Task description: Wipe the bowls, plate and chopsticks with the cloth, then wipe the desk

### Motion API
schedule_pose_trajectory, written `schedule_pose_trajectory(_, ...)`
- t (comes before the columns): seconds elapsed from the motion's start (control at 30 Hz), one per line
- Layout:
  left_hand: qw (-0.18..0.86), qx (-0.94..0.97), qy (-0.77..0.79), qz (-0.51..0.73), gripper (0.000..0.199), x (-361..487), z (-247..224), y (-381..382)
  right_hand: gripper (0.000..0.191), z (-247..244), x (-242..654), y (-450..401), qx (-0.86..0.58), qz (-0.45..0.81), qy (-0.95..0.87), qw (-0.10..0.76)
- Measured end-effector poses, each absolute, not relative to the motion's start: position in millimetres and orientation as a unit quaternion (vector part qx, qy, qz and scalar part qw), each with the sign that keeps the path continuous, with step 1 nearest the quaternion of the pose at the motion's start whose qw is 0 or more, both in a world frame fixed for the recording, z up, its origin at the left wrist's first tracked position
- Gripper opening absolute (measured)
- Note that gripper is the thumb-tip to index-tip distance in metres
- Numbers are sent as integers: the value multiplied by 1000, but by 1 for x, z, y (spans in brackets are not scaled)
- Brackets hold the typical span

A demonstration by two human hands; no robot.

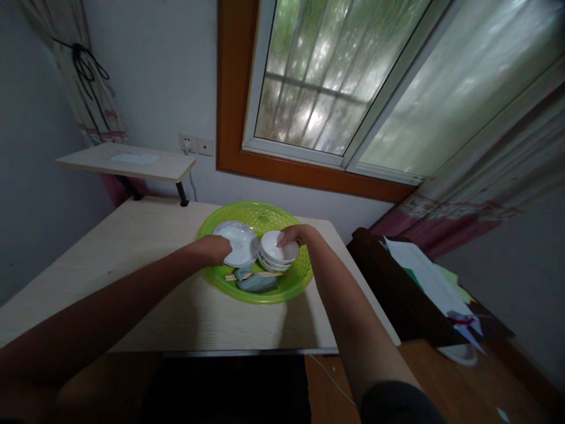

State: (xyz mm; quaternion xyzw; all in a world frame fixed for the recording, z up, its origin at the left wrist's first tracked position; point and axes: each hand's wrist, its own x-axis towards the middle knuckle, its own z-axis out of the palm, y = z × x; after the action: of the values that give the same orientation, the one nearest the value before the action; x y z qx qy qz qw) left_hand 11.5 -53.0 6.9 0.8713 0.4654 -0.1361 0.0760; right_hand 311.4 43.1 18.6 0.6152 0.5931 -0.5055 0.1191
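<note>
A green plastic basket (260, 298) stands on the table. Inside it, white plates (242, 242) lie at the left and a stack of white bowls (282, 252) sits at the right. Chopsticks (230, 277) and a grey-green cloth (257, 283) lie at the basket's near side. My left hand (215, 248) is closed at the left edge of the plates, its fingertips partly hidden. With its fingers inside the top bowl and the rim in its grip, my right hand (295, 234) is closed on the bowls.
The pale wooden table (145, 235) carries a small raised shelf (128, 162) at the back left. Behind are a wall socket and a window. Right of the table stands a dark brown piece of furniture with papers (424, 271).
</note>
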Motion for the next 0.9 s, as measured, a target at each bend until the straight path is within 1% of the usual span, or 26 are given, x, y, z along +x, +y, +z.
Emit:
schedule_pose_trajectory(0.1,45,864,468,-180,32,14,12,-55,49,17,314,44,608,-522,588,108)
schedule_pose_trajectory(0.2,44,865,467,-177,26,15,13,-56,48,16,313,45,604,-513,599,111)
schedule_pose_trajectory(0.4,46,875,444,-190,28,15,8,-54,49,16,310,47,598,-454,653,100)
schedule_pose_trajectory(0.57,74,884,429,-171,28,14,7,-48,47,20,315,46,582,-461,664,92)
schedule_pose_trajectory(0.67,108,891,406,-172,33,12,5,-40,47,26,317,42,569,-481,663,74)
schedule_pose_trajectory(0.8,116,898,384,-180,42,12,-1,-31,42,35,319,36,562,-485,667,61)
schedule_pose_trajectory(0.9,117,902,374,-181,48,13,-7,-24,46,40,322,34,552,-508,661,34)
